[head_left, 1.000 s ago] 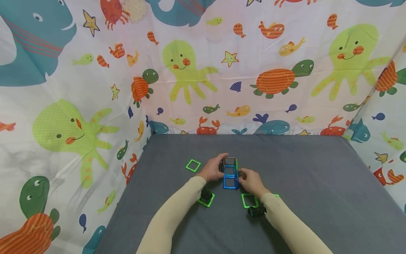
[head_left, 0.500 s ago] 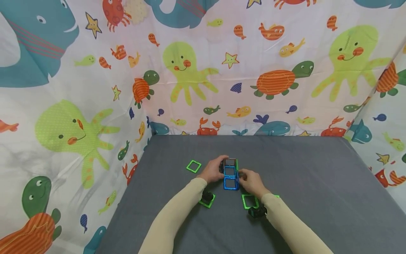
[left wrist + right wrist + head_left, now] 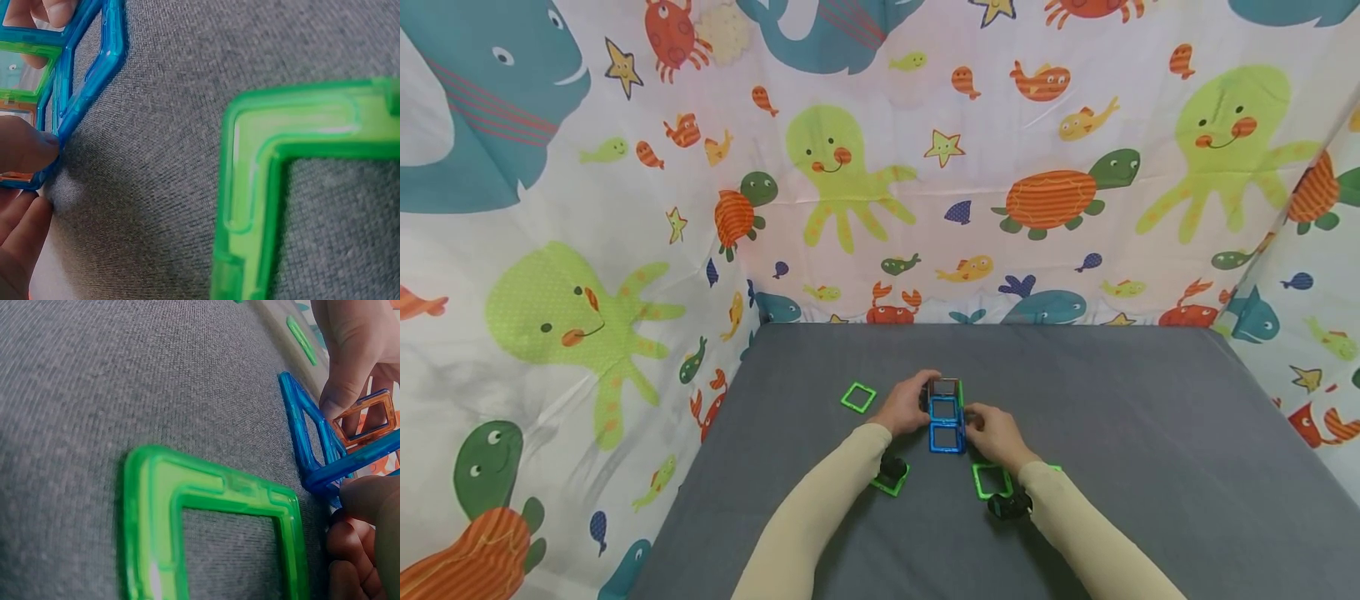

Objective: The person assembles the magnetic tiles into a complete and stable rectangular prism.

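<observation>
Both hands steady a small box of magnetic tiles point(image 3: 945, 415) at the middle of the grey table point(image 3: 1150, 433): the left hand point(image 3: 904, 406) pinches its left side, the right hand point(image 3: 991, 433) its right. The build looks part-assembled; adding a wall would call for freeing one hand to fetch a loose tile. Three green square tiles lie flat: far left point(image 3: 857, 397), near left point(image 3: 891, 481), near right point(image 3: 992, 481).
</observation>
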`<state>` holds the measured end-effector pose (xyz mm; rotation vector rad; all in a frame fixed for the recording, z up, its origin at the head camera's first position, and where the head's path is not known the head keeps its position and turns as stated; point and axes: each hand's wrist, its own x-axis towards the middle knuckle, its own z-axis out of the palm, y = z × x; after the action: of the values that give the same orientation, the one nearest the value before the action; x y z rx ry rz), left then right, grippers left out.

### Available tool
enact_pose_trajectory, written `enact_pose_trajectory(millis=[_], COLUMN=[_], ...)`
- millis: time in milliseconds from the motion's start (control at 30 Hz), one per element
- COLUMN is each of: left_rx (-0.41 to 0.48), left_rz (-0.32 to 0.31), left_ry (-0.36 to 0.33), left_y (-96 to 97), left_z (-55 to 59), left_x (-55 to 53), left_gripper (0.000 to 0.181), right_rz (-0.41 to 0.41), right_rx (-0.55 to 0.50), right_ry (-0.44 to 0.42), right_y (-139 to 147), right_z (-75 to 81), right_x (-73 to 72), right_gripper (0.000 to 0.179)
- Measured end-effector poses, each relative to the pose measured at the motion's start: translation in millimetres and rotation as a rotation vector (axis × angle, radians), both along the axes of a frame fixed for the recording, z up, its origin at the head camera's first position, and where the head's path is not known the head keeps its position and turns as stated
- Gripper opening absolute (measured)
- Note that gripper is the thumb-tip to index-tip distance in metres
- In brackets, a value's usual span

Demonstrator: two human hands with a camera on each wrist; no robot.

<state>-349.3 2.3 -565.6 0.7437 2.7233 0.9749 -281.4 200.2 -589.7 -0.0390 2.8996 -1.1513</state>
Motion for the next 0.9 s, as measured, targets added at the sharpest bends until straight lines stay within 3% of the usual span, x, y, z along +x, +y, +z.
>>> enact_pose_trajectory(millis=[500,900], left_rx=[0.000,-0.014], left_rz=[-0.012,0.023], left_ry=[0.000,-0.011], left_y=[-0.9,-0.8], left_z=[-5.1,-6.5], left_x=[-3.8,-3.4], left_gripper=[0.076,0.076], right_rz=[-0.001,-0.001], right_rx=[0.000,-0.012], right_ry=[0.021,0.031], right_y=[-1.2,-2.0], right_z=[-0.7,-0.6], right_x=[2.6,4.6], right_gripper=[0.034,0.032])
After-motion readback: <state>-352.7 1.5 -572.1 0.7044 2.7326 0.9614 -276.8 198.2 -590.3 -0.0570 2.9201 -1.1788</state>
